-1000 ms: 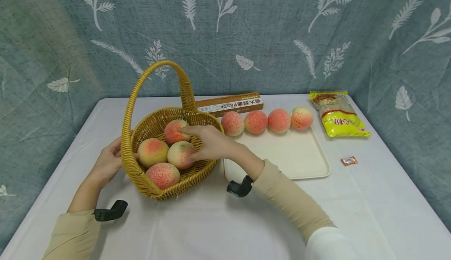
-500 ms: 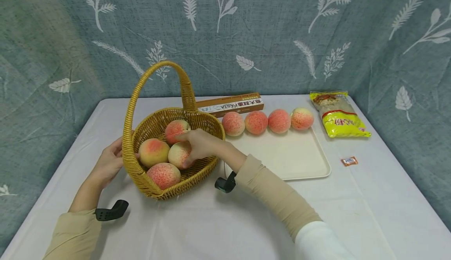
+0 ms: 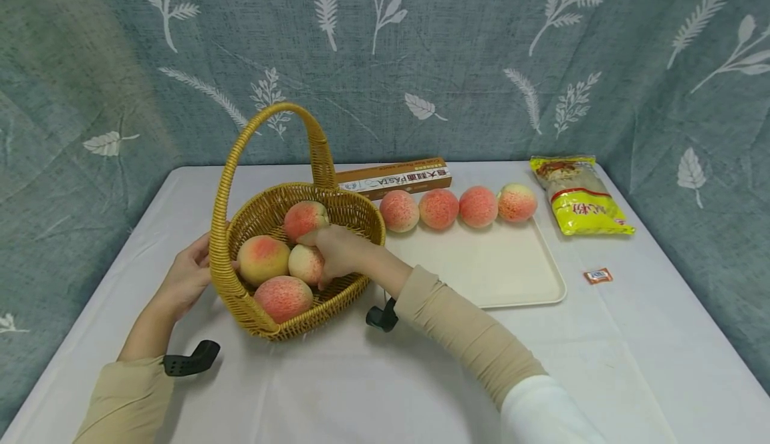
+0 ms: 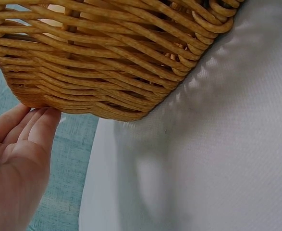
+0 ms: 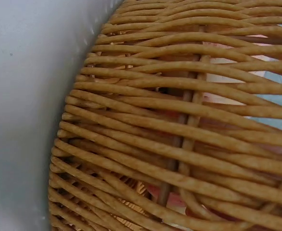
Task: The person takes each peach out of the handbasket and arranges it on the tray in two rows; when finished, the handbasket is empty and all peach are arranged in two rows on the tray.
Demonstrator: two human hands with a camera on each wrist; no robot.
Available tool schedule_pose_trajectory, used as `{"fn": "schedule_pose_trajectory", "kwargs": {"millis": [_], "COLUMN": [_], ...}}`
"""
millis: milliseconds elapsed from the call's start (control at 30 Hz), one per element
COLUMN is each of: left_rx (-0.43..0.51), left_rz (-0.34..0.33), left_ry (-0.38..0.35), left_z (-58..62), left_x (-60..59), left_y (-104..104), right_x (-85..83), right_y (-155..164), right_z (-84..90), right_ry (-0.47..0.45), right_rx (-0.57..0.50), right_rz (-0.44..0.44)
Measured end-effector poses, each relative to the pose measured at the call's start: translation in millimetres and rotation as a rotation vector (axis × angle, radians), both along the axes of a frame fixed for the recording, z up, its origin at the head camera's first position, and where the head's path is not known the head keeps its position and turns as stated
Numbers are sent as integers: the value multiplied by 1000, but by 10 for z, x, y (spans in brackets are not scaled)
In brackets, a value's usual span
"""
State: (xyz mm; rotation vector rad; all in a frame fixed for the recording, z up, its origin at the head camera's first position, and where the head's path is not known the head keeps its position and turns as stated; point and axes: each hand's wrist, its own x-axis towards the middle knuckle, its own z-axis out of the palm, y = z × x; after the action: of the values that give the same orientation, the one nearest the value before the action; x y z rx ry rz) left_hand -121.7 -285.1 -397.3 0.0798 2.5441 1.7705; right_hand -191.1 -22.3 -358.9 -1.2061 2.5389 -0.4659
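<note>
Right hand [image 3: 338, 251] grips a peach [image 3: 305, 264] inside the basket [image 3: 355, 211] rim; left hand [image 3: 188, 279] rests open against its outer wall.

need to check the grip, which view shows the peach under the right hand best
The head view: the peach lies in the basket with the right hand curled over it. The right wrist view shows mostly wicker, with pink glimpses through gaps; the left wrist view shows only the basket's outside.

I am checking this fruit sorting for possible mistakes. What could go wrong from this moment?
1. The right hand grips one pink-yellow peach packed among three others in the woven yellow wicker basket; lifting it may roll its neighbours.
2. The basket's tall arched handle stands near the wrist and might be knocked.
3. The left hand only rests against the basket wall, so it could slide.
</note>
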Motion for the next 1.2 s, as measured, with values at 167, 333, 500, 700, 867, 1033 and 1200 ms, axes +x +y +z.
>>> {"fn": "schedule_pose_trajectory", "kwargs": {"millis": [167,333,500,700,867,1033,1200], "left_rx": [-12,-18,-13,-16,-14,-5,16], "left_rz": [2,9,10,2,-2,0,4], "left_ry": [2,-7,-7,-4,4,7,13], "left_z": [5,12,13,41,42,39,36], "left_x": [-3,3,2,9,20,21,23], "left_y": [3,12,15,15,17,10,12], "right_x": [0,-6,-19,-15,-3,-19,-53], "right_y": [-1,11,49,128,215,296,374], "right_z": [-6,-10,-14,13,56,87,102], "right_ry": [17,34,57,21,-40,-89,-139], "right_rx": [-13,-29,-48,-124,-201,-289,-338], "right_rz": [0,0,11,-17,-58,-81,-105]}}
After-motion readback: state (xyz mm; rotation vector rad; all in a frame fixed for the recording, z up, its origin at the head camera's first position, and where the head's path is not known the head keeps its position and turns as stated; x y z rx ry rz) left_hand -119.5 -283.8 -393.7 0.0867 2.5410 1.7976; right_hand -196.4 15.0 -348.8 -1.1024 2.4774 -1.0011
